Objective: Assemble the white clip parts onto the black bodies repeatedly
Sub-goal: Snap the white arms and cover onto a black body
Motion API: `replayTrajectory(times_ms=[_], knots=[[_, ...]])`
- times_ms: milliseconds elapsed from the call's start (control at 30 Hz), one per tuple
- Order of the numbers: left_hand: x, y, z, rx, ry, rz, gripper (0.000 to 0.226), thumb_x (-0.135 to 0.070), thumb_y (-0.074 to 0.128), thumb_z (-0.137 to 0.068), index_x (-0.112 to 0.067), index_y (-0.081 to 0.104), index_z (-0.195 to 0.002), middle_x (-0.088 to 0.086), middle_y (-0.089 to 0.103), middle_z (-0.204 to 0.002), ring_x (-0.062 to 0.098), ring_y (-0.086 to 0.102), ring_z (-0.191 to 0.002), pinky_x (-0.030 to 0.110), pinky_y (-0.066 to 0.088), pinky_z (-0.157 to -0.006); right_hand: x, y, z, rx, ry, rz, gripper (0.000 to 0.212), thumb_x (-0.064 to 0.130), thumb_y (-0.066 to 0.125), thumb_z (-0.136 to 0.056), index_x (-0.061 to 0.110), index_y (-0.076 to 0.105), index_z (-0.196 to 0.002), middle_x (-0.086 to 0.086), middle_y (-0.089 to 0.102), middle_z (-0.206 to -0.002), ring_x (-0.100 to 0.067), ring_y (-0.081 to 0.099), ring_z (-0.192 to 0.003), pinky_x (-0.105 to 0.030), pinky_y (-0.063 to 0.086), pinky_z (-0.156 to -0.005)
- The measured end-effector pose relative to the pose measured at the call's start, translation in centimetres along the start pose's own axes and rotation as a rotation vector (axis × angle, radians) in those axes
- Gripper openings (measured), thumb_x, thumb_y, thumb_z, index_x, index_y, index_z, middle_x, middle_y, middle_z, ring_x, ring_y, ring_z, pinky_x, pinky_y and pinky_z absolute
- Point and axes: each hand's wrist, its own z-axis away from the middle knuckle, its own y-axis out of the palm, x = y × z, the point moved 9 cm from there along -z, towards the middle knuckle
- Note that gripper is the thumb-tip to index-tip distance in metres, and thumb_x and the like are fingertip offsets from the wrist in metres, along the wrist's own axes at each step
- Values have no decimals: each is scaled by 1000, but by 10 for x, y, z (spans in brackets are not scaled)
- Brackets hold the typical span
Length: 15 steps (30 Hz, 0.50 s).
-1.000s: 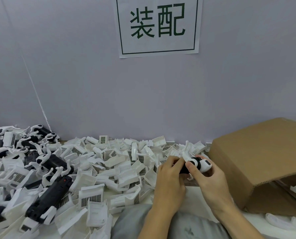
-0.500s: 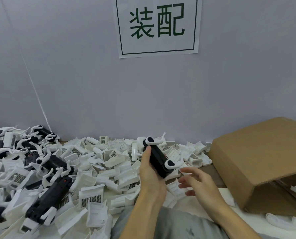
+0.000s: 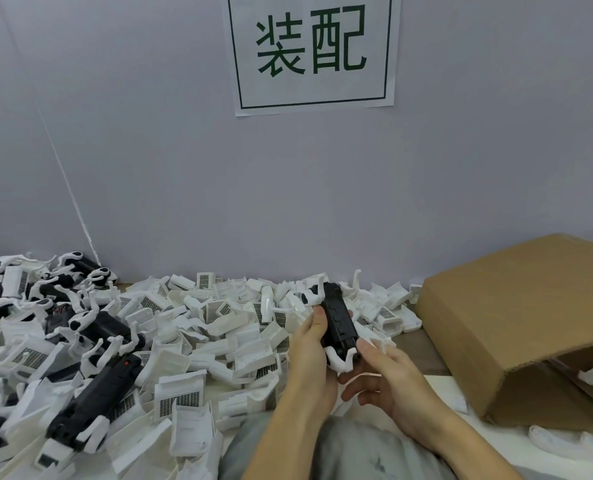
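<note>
our left hand grips the black body upright; our right hand, fingers loose, touches its lower white clip. we should press squarely, steadying the body.

Clip pile left, cardboard box right.
</note>
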Motion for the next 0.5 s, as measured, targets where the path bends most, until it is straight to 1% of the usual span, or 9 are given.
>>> replayTrajectory(times_ms=[67, 133, 233, 333, 400, 500], knots=[[1, 1, 1, 15, 11, -80, 33, -27, 44, -108, -8, 70, -109, 16, 76, -97, 22, 70, -74, 42, 58, -77, 2, -1, 0, -10, -24, 27, 33, 34, 61, -93, 2, 62, -101, -19, 69, -78, -30, 66, -63, -26, 45, -53], [1, 2, 1, 15, 34, -153, 31, -26, 42, -109, -7, 65, -115, 17, 76, -100, 24, 70, -81, 47, 56, -86, 4, -1, 1, -16, -52, 104, 20, 23, 56, -100, 4, 60, -104, -16, 67, -73, -29, 64, -61, -26, 44, -52], [2, 7, 4, 37, 50, -231, 28, -25, 42, -109, -8, 64, -111, 17, 77, -100, 25, 71, -84, 49, 55, -87, 4, 0, 2, -24, -77, 213, 13, 16, 53, -103, 6, 59, -109, -17, 64, -68, -29, 59, -58, -29, 42, -53], [3, 7, 3, 37, 61, -259, 27, -23, 41, -109, -9, 64, -108, 21, 75, -103, 26, 72, -86, 52, 55, -92, 2, 0, 2, -35, -68, 208, 14, 9, 51, -103, 4, 58, -114, -14, 54, -63, -25, 48, -54, -33, 38, -54], [3, 6, 2, 32, 61, -262, 29, -24, 40, -110, -10, 65, -106, 19, 77, -101, 24, 73, -85, 55, 54, -93, 1, 0, 1, -35, -68, 191, 13, 5, 50, -103, 4, 57, -114, -14, 47, -66, -21, 41, -54, -30, 35, -53], [3, 5, 2, 15, 61, -263, 30, -23, 40, -109, -9, 66, -105, 19, 77, -98, 23, 73, -82, 55, 54, -94, -1, 0, 0, -20, -67, 200, 13, 4, 49, -103, 7, 58, -112, -14, 45, -70, -18, 39, -54, -27, 33, -52]])
